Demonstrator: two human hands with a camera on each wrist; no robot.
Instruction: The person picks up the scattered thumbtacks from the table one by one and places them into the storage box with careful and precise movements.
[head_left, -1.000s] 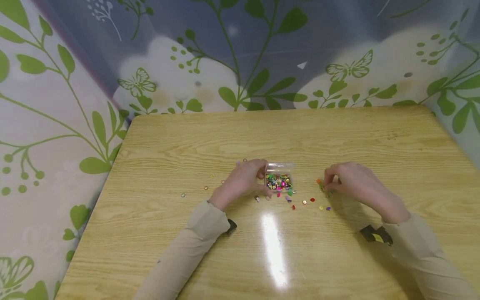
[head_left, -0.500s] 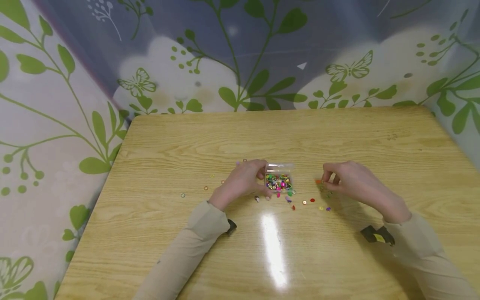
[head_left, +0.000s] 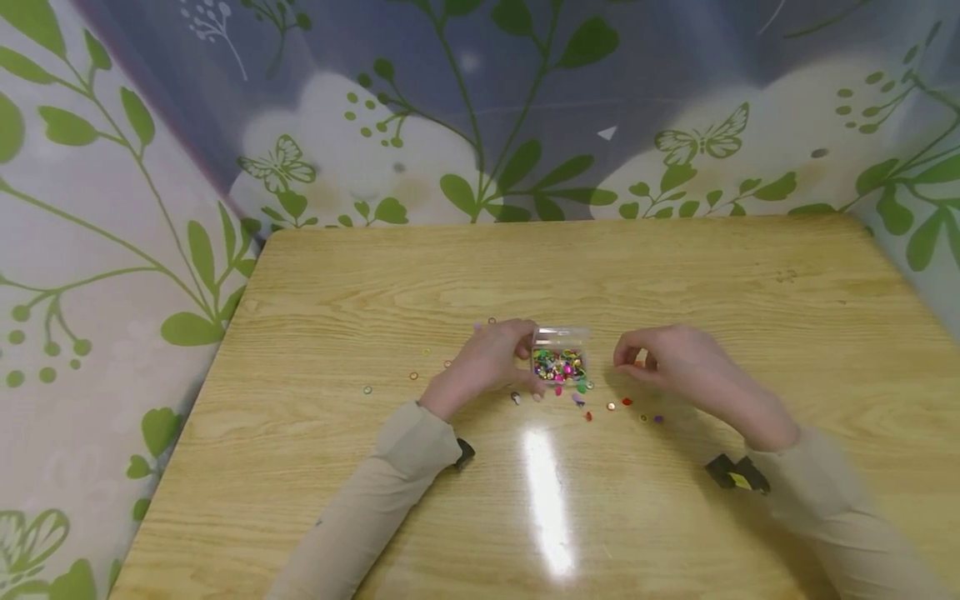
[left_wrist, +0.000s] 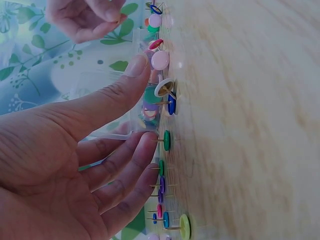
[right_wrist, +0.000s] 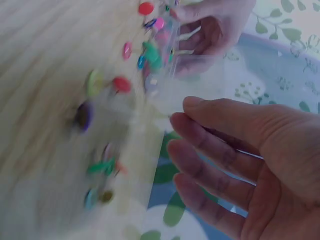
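Observation:
A small clear plastic box [head_left: 558, 365] full of colourful thumbtacks stands on the table with its lid raised. My left hand [head_left: 487, 358] steadies it from the left, thumb at the near side and fingers round the back. In the left wrist view that thumb [left_wrist: 112, 97] lies along the box wall. My right hand [head_left: 678, 362] is just right of the box, thumb and forefinger pinched together. A tiny reddish spot shows at its fingertips in the left wrist view, a thumbtack mostly hidden by the fingers. An orange thumbtack [head_left: 641, 357] shows through the gap in that hand.
Loose thumbtacks lie in front of the box, among them a red one [head_left: 627, 402] and a purple one [head_left: 658, 419]. Several more, such as a green one [head_left: 367, 390], are scattered left of my left hand. A leaf-patterned curtain [head_left: 525, 108] rises behind the wooden table [head_left: 375, 500].
My right hand has moved left toward the box, away from the tacks it hovered over at the right. The left hand and the box have stayed in place.

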